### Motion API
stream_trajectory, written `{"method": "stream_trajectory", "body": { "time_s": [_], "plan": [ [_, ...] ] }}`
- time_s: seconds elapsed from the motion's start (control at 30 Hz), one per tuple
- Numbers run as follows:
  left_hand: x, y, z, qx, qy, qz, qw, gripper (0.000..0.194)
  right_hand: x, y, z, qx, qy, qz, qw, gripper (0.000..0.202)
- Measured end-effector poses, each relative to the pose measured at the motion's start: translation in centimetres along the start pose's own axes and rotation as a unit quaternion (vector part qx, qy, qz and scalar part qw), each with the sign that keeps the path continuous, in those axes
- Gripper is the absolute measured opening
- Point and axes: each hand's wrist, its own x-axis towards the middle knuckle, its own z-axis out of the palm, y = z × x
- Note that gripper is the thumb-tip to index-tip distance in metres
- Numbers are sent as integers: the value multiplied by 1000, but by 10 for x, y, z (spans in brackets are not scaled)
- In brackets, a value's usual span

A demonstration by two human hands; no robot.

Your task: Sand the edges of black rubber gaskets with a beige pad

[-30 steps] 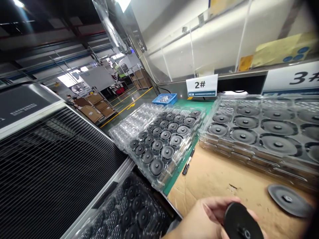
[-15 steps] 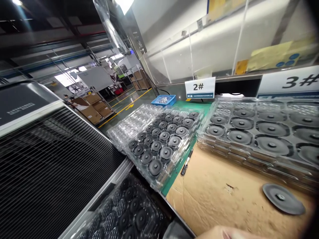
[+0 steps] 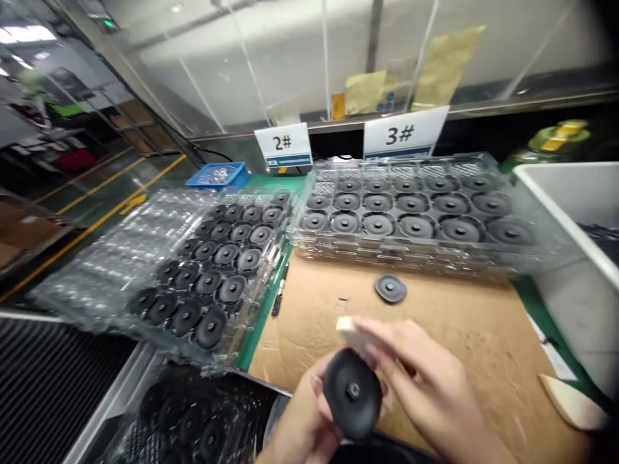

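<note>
My left hand (image 3: pixel 309 409) grips a round black disc (image 3: pixel 351 396) with a small metal centre, held up over the cardboard's near edge. My right hand (image 3: pixel 420 374) pinches a small whitish block (image 3: pixel 345 324), close against the disc's upper edge. Beyond my hands, a second dark disc (image 3: pixel 391 288) lies flat on the cardboard sheet (image 3: pixel 319 290). Clear trays of black discs stand behind it, one stack (image 3: pixel 411 241) under the 3# sign and another tray (image 3: pixel 242 303) to the left.
A black pen (image 3: pixel 279 293) lies on the green surface beside the left tray. A blue bin (image 3: pixel 217 175) stands at the back, a white bin (image 3: pixel 556 212) at the right. Another disc-filled tray (image 3: pixel 178 419) sits low at the left. A pale curved piece (image 3: pixel 573 403) is at right.
The view has swung to the right. Both hands are now in view with the held disc and whitish block; before, only part of a hand showed at the bottom edge.
</note>
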Motion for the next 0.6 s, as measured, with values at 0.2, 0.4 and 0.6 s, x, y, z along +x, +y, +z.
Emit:
{"method": "stream_trajectory", "body": {
  "time_s": [0.2, 0.4, 0.6],
  "plan": [
    [-6, -5, -19, -74, 36, -23, 996, 45, -49, 42, 19, 10, -3, 170, 985, 28],
    [1, -9, -21, -85, 47, -19, 995, 46, -74, 50, 32, -7, -54, 184, 981, 28],
    [2, -13, -9, -49, 83, 5, 995, 52, -23, -11, 2, 39, 96, 110, 989, 32]
  ]
}}
